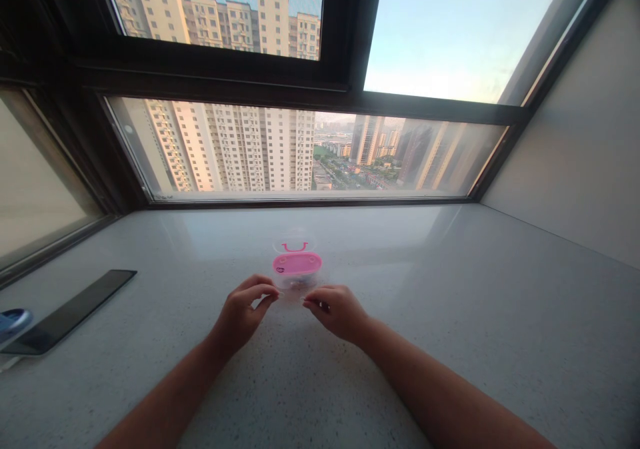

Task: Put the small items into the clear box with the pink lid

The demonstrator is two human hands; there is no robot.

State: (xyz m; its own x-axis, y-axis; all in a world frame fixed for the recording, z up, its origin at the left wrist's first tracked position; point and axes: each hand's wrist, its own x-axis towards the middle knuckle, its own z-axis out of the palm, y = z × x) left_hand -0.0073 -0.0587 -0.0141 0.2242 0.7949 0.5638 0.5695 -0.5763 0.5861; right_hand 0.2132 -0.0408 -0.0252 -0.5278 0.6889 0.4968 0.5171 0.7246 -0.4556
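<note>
A small clear plastic box with a pink lid (297,263) and a pink handle stands on the pale stone sill (450,316), just beyond my fingers. My left hand (243,312) is curled, thumb and forefinger pinched at the box's near left corner. My right hand (334,310) mirrors it, fingers pinched at the near right corner. Something thin and clear seems to lie between the two pinches, but I cannot make it out. Both forearms reach in from the bottom edge.
A dark flat phone-like slab (70,310) lies at the left on the sill, with a blue object (13,321) at the left edge. A window (310,149) with a dark frame runs along the back. A pale wall (575,156) rises on the right.
</note>
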